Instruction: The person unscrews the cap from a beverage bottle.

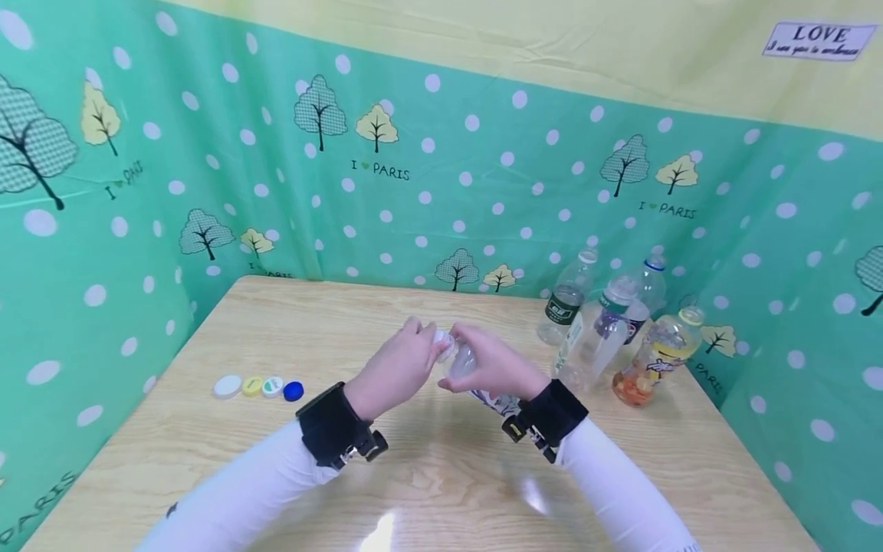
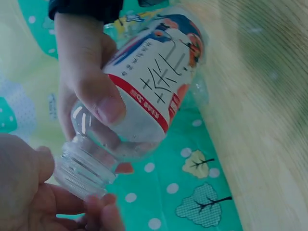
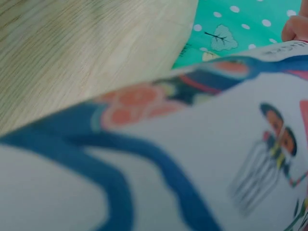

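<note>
A clear plastic bottle (image 2: pixel 139 115) with a white, red and blue label is tilted between my two hands, over the middle of the table. My right hand (image 1: pixel 493 360) grips it around the shoulder, thumb across the clear plastic. At the mouth end, my left hand (image 1: pixel 400 368) has its fingers and thumb curled on the ribbed translucent neck (image 2: pixel 85 168); I cannot tell whether a cap sits there. In the right wrist view the printed label (image 3: pixel 159 144) fills most of the picture, with a fingertip (image 3: pixel 296 29) at the upper right corner.
Left of my hands lie a large white cap (image 1: pixel 227 386), a yellow cap (image 1: pixel 252 386), a white-and-green cap (image 1: pixel 273 386) and a blue cap (image 1: pixel 293 391) in a row. Several bottles cluster at the right, among them a green-labelled bottle (image 1: pixel 562 307) and an orange-bottomed bottle (image 1: pixel 655 356). Patterned cloth (image 1: pixel 414 230) encloses the wooden table (image 1: pixel 317 307).
</note>
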Demonstrator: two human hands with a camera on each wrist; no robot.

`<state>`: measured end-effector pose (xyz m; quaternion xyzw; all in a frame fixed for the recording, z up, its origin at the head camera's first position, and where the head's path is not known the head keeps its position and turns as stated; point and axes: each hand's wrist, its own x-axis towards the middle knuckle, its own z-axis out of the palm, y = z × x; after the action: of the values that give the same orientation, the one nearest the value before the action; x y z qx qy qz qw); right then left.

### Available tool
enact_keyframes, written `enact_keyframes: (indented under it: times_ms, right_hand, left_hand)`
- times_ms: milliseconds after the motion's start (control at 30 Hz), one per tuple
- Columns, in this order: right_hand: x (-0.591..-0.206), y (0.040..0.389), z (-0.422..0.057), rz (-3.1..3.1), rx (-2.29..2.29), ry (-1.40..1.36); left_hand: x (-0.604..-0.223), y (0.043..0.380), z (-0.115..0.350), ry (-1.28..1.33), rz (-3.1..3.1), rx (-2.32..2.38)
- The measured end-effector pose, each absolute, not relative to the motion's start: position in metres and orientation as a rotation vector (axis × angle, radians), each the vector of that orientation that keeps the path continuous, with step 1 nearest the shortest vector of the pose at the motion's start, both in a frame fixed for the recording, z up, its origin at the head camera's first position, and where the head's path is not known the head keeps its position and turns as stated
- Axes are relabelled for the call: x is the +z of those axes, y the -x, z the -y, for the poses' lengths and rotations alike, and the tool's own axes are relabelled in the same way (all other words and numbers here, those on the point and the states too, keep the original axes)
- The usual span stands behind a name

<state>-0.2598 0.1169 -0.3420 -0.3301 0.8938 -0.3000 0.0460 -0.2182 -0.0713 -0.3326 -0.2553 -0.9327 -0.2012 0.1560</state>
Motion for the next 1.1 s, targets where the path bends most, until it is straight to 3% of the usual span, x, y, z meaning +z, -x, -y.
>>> enact_keyframes:
  times_ms: [267,567,900,1100]
  right_hand:
    - [-0.333,0.260,-0.120,-2.719,-0.968,1.005]
    - [-0.337,0.259,-0.117,-2.695,-0.924,1.031]
    - [-0.337,0.256,-0.116,-2.647,-0.995,0.999]
    - [-0.331,0.259,-0.115,-2.675,-0.992,1.021]
  left_hand:
    - [-0.315,0.214,0.082,0.916,2.678,-0.694]
    - [-0.321,0.218,0.074,0.643,2.784,-0.707]
    - [-0.316,0.217,0.087,0.895,2.734,-0.925]
    - [-0.319,0.219,0.080,0.679,2.751,-0.769]
